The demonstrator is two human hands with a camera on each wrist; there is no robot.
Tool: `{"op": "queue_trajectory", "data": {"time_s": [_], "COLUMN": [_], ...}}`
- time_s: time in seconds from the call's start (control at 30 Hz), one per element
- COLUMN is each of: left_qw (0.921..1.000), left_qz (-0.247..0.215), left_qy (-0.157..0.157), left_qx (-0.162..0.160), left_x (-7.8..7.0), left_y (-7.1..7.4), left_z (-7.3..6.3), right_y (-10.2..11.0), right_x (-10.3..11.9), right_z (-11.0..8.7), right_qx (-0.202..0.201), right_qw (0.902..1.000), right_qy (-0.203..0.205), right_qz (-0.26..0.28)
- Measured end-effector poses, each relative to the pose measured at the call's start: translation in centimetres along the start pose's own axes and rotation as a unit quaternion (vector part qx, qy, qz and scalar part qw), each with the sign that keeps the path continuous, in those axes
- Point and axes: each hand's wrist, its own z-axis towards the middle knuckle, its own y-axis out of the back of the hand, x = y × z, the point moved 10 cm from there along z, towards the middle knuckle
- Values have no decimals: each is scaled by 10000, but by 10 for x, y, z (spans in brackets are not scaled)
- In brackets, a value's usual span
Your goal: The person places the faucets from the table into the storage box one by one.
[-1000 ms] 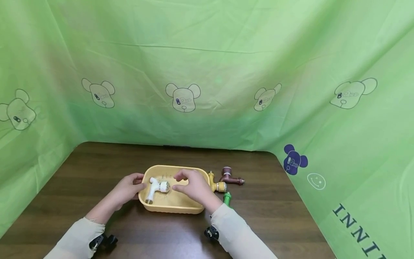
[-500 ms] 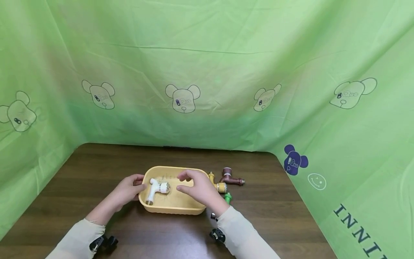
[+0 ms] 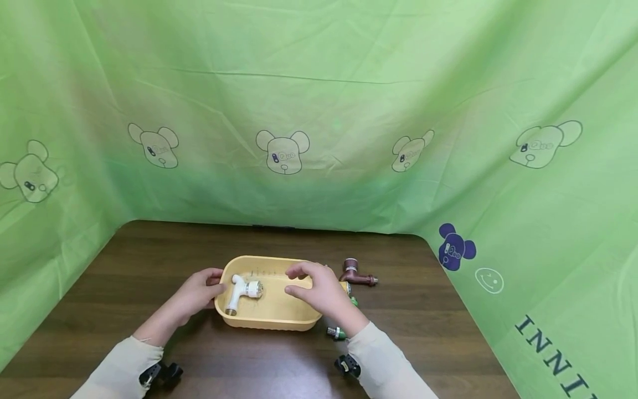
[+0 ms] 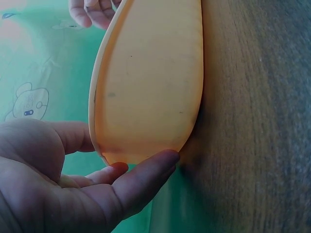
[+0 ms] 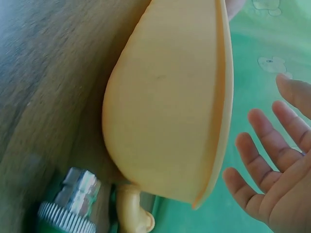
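Observation:
A shallow yellow plastic basin (image 3: pixel 269 321) stands on the table. Its left end is gripped by my left hand (image 3: pixel 196 291), the thumb at the rim and fingers round the outside, as the left wrist view also shows. Inside, toward that end, lies a white tap (image 3: pixel 241 291) with a ribbed knob. Over the basin's right end hovers my right hand (image 3: pixel 321 291), fingers spread and loosely bent, holding nothing. In the right wrist view this hand is apart from the rim.
Right of the basin lie a maroon tap (image 3: pixel 356 274), a yellow tap (image 5: pixel 131 208) and a green tap (image 3: pixel 340 333) with a metal end; my right hand partly hides the last two. A brown wooden table (image 3: pixel 164 244) carries everything. Green printed cloth (image 3: pixel 319 83) surrounds the table's back and sides.
My right hand has drifted rightward over the basin, empty throughout, and now covers more of the yellow and green taps. The left hand, basin and white tap have stayed put.

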Motion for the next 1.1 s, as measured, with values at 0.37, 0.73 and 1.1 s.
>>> {"op": "queue_trajectory", "data": {"time_s": [0.37,0.73,1.1], "left_qw": [10000,10000,10000], "left_qz": [4,-67,-59], "left_qy": [2,-40,-53], "left_qx": [-20,-7,3], "left_x": [2,1,2], "left_y": [1,-1,-1], "left_z": [2,1,2], "right_y": [19,36,49], "right_x": [-4,-8,-16], "right_z": [-11,-20,-26], "right_qx": [-272,-435,-636], "right_qw": [9996,9989,9978], "right_qy": [68,-37,115], "right_qz": [-61,-148,-165]}}
